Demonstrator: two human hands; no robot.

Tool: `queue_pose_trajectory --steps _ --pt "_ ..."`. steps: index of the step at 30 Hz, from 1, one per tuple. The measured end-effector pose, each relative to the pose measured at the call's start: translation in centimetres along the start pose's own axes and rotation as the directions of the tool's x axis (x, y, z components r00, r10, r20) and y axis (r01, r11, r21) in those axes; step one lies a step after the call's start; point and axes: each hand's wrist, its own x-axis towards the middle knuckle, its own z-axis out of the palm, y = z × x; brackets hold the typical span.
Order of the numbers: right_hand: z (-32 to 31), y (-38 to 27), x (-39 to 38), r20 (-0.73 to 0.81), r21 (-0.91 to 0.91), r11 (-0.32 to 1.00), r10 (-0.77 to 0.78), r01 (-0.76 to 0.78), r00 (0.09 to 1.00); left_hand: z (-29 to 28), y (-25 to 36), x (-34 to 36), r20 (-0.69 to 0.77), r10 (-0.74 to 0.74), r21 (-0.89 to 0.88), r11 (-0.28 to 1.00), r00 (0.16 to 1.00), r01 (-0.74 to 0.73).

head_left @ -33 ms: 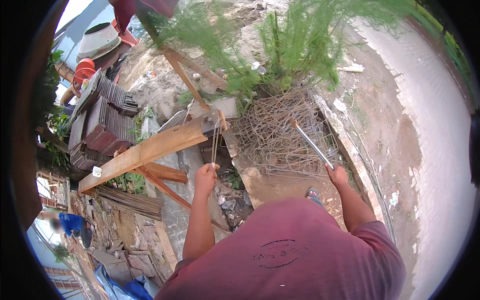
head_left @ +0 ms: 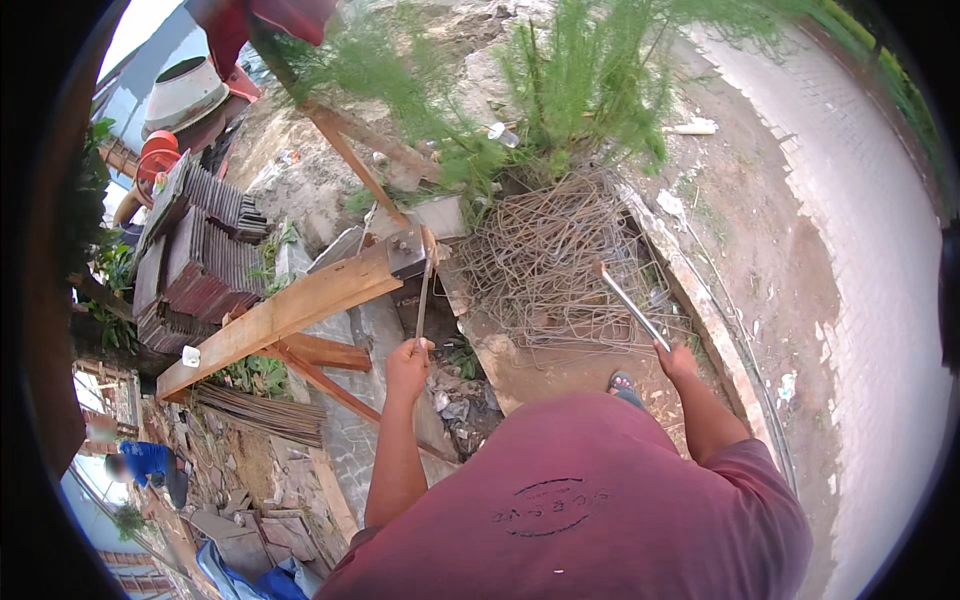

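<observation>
My left hand (head_left: 407,370) is closed around a thin steel rod (head_left: 423,305). The rod's far end reaches a dark metal block (head_left: 407,252) with bolt-like knobs, fixed on the end of a wooden beam (head_left: 285,318). In my right hand (head_left: 678,362) is a silver metal bar (head_left: 634,310) with a rusty tip, pointing up and left, apart from the block. Below that tip lies a tangled heap of bent steel stirrups (head_left: 550,255).
Wooden legs (head_left: 330,350) brace the beam. Stacked roof tiles (head_left: 215,255) stand at left, near a concrete mixer (head_left: 185,98). Straight rods (head_left: 262,408) lie beneath the beam. A green bush (head_left: 570,90) grows ahead; a person in blue (head_left: 150,462) is far left.
The view has shifted slightly. The rod's two strands, seen apart before, now look almost as one. The bar's tip has come a little nearer to me.
</observation>
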Motion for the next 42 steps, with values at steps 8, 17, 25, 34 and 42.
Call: queue_pose_trajectory --steps 8,17,25,34,42 --pt "3.4 31.7 -9.3 0.391 -0.422 0.771 0.629 -0.477 0.672 7.4 -5.7 -0.4 0.267 -0.111 0.548 0.835 0.957 -0.056" --pt "-2.3 29.0 -5.1 0.48 -0.397 0.833 0.547 -0.386 0.686 27.0 0.5 5.9 0.639 -0.101 0.563 0.736 0.762 -0.375" --pt "-5.3 16.0 3.8 0.308 0.095 0.973 0.171 -0.209 0.936 35.9 20.2 15.6 0.272 0.484 0.079 0.85 0.832 -0.521" --pt "-0.7 14.8 7.5 0.356 0.003 0.99 0.128 -0.138 0.926 22.8 -1.3 7.6 0.279 -0.046 0.503 0.858 0.959 -0.106" --pt "5.1 17.3 8.0 0.566 -0.616 0.787 0.404 0.043 0.718 -0.4 -30.6 -22.1 0.254 -0.412 0.562 0.799 0.875 0.213"
